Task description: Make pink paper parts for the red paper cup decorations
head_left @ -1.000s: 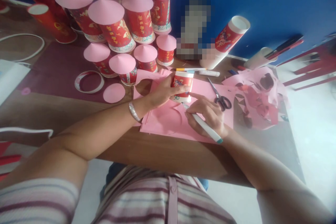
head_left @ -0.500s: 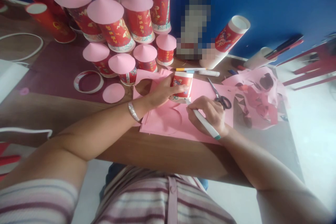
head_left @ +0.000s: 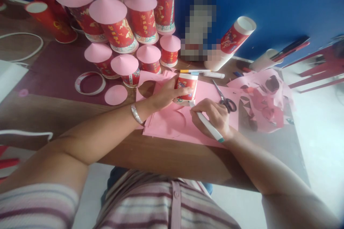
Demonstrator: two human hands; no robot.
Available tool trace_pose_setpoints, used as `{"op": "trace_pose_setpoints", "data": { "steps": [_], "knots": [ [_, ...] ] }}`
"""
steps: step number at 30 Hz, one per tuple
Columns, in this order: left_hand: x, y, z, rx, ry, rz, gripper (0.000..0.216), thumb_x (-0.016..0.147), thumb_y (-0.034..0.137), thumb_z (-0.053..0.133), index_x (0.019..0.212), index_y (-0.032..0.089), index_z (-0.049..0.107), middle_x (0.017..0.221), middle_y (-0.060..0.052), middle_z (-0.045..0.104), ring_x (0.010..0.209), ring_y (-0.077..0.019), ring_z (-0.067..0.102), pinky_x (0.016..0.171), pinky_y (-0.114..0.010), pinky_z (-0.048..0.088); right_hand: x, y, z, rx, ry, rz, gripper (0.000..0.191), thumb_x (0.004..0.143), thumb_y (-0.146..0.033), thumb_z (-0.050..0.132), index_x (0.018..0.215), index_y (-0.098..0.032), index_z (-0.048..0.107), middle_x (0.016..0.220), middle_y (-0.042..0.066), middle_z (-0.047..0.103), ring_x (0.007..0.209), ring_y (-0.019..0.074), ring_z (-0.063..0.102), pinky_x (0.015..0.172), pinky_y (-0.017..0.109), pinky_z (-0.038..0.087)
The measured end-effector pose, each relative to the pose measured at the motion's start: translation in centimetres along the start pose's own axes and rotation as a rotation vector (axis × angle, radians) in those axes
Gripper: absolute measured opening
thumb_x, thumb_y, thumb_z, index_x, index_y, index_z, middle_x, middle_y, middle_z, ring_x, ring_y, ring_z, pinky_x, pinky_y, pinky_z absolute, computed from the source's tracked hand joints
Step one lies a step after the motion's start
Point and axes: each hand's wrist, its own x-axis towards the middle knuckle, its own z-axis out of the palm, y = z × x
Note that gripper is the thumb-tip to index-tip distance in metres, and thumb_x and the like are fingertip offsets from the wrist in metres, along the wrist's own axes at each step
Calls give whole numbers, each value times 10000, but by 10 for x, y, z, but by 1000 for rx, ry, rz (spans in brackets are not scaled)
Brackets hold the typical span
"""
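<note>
My left hand [head_left: 172, 92] is closed round a small red and white paper cup [head_left: 185, 83], thumb across its front, tilted above the pink paper. A white marker with a green end [head_left: 211, 127] is gripped in my right hand [head_left: 212, 114]; its tip meets the cup's white lower band, where some green marks show. Beneath both hands lie sheets of pink paper [head_left: 166, 128] with curved lines on them. Scissors [head_left: 225, 101] with dark handles rest on the paper just beyond my right hand.
Red cups with pink cone tops [head_left: 115, 32] stand in stacked rows at the back left. A tape roll [head_left: 90, 83] and a pink disc [head_left: 115, 95] lie nearer. Cut pink scraps [head_left: 266, 103] cover the right side. Behind are a stack of cups [head_left: 233, 41] and a pen holder [head_left: 264, 60].
My right hand and the marker have shifted very slightly left at the cup's lower band. The left hand keeps the cup in nearly the same place.
</note>
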Motion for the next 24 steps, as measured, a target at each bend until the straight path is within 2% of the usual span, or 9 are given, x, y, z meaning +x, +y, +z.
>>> {"op": "trace_pose_setpoints", "data": {
  "steps": [17,24],
  "knots": [
    [1,-3,-2,2,-8,3,475,868,447,942,1159,202,658,1031,-17,769,889,-143,745,806,-261,621,1,0,-2,13,-30,8,230,1031,-31,667,1029,-260,642,805,-47,693,619,119,657,556,250,485],
    [0,-2,-1,4,-5,-2,469,867,440,936,1161,203,658,1028,-18,774,894,-148,745,819,-267,626,2,-1,-2,8,-28,9,244,1035,-17,661,1035,-259,636,818,-40,711,633,128,678,576,254,520]
  ]
}}
